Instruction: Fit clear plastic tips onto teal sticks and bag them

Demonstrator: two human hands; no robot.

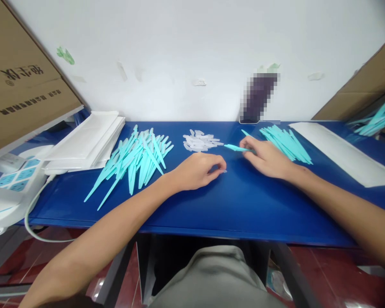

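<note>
My right hand (265, 157) rests on the blue table (231, 205) and grips a turquoise plastic stick (235, 147) that points left toward a small heap of clear white caps (200, 141). Just right of that hand lies a neat pile of turquoise sticks (287, 143). My left hand (199, 170) lies on the table with its fingers pinched together, below the caps; something small and pale may sit at its fingertips, too small to name. A larger loose pile of turquoise sticks (137, 160) spreads out to the left.
Stacks of white pouches (86, 141) lie at the left, and a long white pouch (343, 154) at the right. A white machine with blue buttons (9, 188) and its cable sits at the far left. Cardboard boxes (19, 72) flank both sides.
</note>
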